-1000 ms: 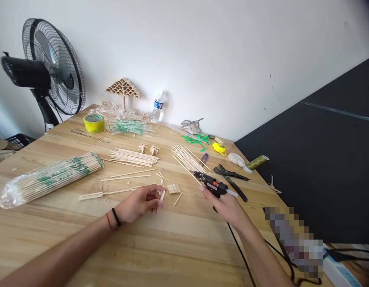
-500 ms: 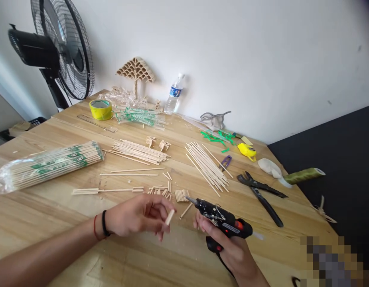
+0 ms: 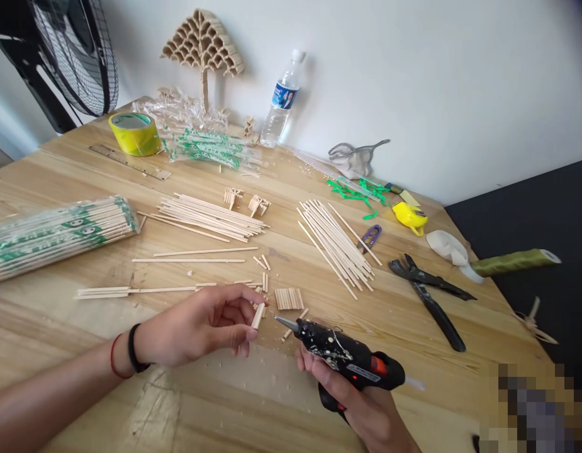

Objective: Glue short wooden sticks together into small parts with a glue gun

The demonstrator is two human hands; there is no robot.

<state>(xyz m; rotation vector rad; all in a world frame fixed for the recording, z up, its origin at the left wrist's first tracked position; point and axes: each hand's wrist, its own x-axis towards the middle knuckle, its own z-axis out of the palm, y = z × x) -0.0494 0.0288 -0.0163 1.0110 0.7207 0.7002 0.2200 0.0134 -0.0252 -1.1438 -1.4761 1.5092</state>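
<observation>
Between thumb and fingers, my left hand [image 3: 210,324] pinches short wooden stick pieces [image 3: 258,316] held side by side. My right hand [image 3: 354,396] is wrapped round a black glue gun [image 3: 347,352], whose metal nozzle points left, a small gap from the pieces. Just beyond the nozzle lies a flat row of short sticks [image 3: 289,299]. More short pieces [image 3: 265,282] are partly hidden behind my left hand. Farther back are a left pile of long sticks [image 3: 210,217] and a right pile [image 3: 335,245].
Black pliers [image 3: 427,296], a yellow tool [image 3: 409,217] and a green roll [image 3: 514,263] lie to the right. A bag of sticks [image 3: 64,236] is at left. Behind stand yellow tape [image 3: 134,133], a bottle [image 3: 284,100], a stick tree [image 3: 203,50] and a fan [image 3: 76,50].
The view has shifted closer to the table. The glue gun's nozzle is lower in the picture, and my left hand has moved a little left, still holding the short pieces.
</observation>
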